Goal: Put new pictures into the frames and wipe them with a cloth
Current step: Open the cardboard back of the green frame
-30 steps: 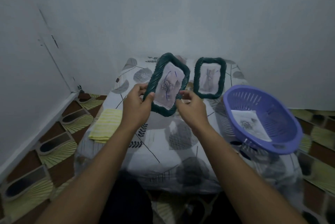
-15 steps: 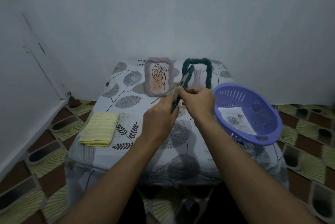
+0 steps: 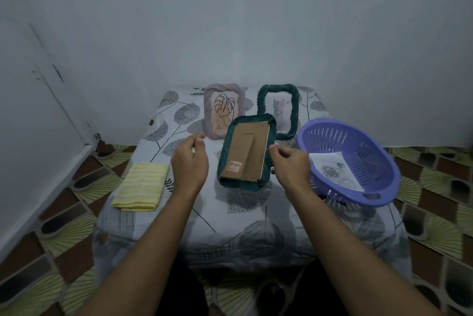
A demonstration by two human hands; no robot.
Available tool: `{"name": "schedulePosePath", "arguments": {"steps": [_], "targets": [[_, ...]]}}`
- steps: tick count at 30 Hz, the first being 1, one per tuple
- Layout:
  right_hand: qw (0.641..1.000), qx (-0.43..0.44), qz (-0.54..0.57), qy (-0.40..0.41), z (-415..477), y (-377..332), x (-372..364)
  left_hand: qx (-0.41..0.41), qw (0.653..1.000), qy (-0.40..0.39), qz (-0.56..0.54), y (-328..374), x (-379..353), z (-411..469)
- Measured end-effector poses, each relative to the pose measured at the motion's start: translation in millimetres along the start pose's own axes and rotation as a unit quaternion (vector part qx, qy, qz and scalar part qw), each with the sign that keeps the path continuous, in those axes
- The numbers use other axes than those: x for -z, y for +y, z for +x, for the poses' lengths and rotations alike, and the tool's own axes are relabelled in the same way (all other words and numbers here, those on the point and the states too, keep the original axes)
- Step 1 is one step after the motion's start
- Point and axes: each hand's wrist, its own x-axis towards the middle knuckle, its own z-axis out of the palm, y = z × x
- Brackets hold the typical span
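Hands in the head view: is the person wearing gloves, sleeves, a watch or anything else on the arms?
No. The left hand and right hand are bare, without gloves. Both forearms are uncovered up to the wrists: no sleeves, watch or bracelet show. No ring shows on the visible parts of the fingers.

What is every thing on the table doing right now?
middle green frame: lying face down
pink frame: standing at the back, front showing
other green frame: standing beside it
purple basket: holds paper pictures
yellow cloth: folded, untouched
left hand: loosely curled, holding nothing
right hand: by the middle green frame's edge, touch unclear
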Motion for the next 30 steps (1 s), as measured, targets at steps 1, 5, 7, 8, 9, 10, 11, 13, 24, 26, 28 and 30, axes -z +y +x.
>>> {"name": "schedulePosePath", "arguments": {"steps": [1,5,7,8,9,10,11,13,24,26,28,30], "targets": [[1.000,-0.001,0.003,-0.013,0.6,2.7,-1.0,0.029,0.999,-0.038,0.023,-4.9,1.2,3.4],[0.998,0.011,0.011,-0.057,0.9,9.1,-8.1,0.109,0.976,-0.180,0.049,-19.7,4.5,6.7],[0.997,0.013,0.014,-0.073,2.7,12.1,-12.9,0.115,0.971,-0.204,0.037,-22.8,3.5,7.2],[0.997,0.010,0.019,-0.079,3.1,12.7,-15.4,0.106,0.972,-0.206,0.038,-23.5,3.7,7.3],[0.996,0.005,0.028,-0.080,3.7,13.9,-17.7,0.099,0.973,-0.205,0.034,-27.0,2.9,8.7],[0.997,-0.002,0.038,-0.071,4.0,13.7,-19.4,0.096,0.975,-0.200,0.021,-30.3,2.3,9.6],[0.997,-0.006,0.045,-0.055,4.4,13.2,-20.4,0.098,0.976,-0.192,0.006,-32.1,2.0,10.0],[0.999,0.001,0.038,-0.021,4.9,11.0,-21.1,0.102,0.979,-0.177,0.001,-34.2,0.9,9.0],[0.993,0.020,-0.051,-0.108,0.2,11.9,-28.3,0.020,0.991,-0.119,0.051,-31.6,-4.6,7.5],[0.991,0.033,-0.083,-0.096,1.4,15.7,-30.2,0.012,0.991,-0.110,0.077,-33.1,-8.5,8.3],[0.991,0.030,-0.101,-0.082,2.3,20.0,-31.9,0.013,0.991,-0.104,0.089,-33.7,-12.9,7.8],[0.991,0.024,-0.104,-0.077,2.7,25.4,-32.6,0.021,0.989,-0.111,0.095,-34.2,-15.9,5.3]]}}
